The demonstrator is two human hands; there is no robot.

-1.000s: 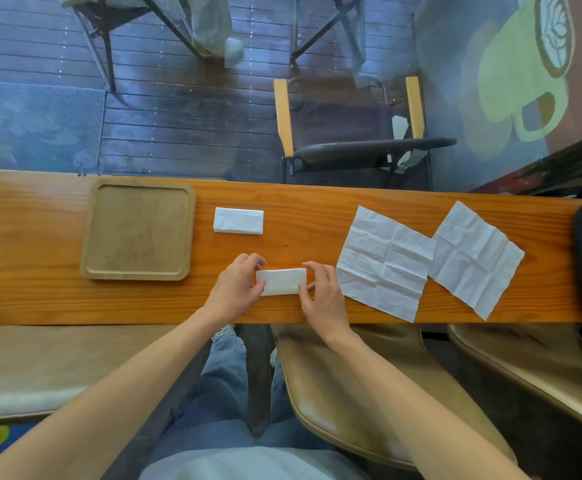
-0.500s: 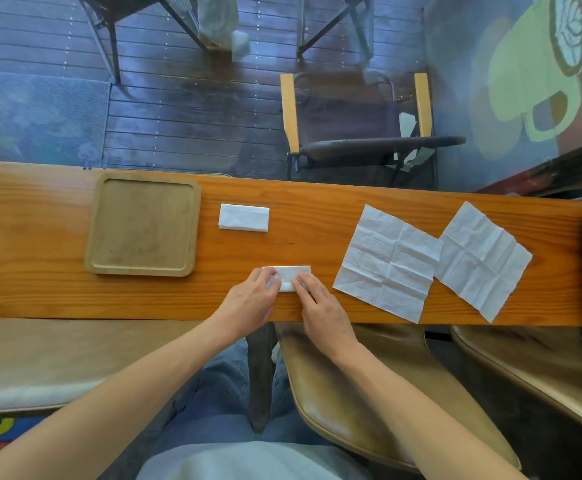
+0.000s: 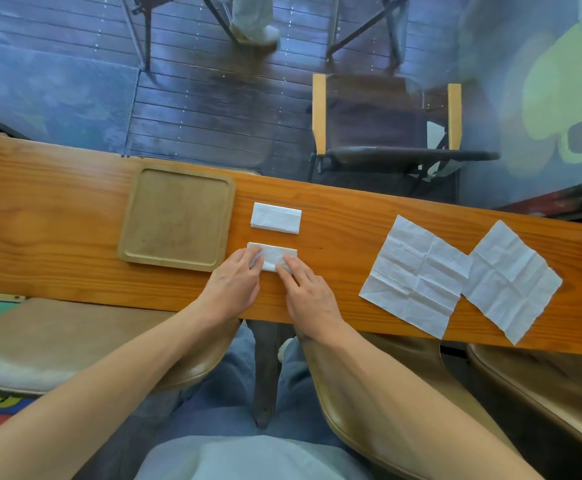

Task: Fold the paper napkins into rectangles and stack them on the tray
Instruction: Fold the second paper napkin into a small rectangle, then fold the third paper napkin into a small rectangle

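A folded white napkin (image 3: 275, 255) lies on the wooden counter (image 3: 334, 220), just right of the square wooden tray (image 3: 133, 216). My left hand (image 3: 234, 282) presses its left end with the fingertips, and my right hand (image 3: 308, 289) presses its right end. A second folded napkin (image 3: 275, 218) lies just beyond it, beside the tray's right rim. Two unfolded napkins, one (image 3: 416, 275) nearer and one (image 3: 513, 280) farther right, lie flat and slightly overlapping. The tray holds nothing.
The counter is narrow, with its near edge just behind my wrists. Tan stools (image 3: 379, 393) stand under it on my side. Beyond the glass are a dark chair (image 3: 386, 133) and a decked floor. A dark bag edge shows at the far right.
The napkin under my hands has slid left and away, ending near the tray and the other folded napkin. Both hands moved with it, fingers still pressing on top.
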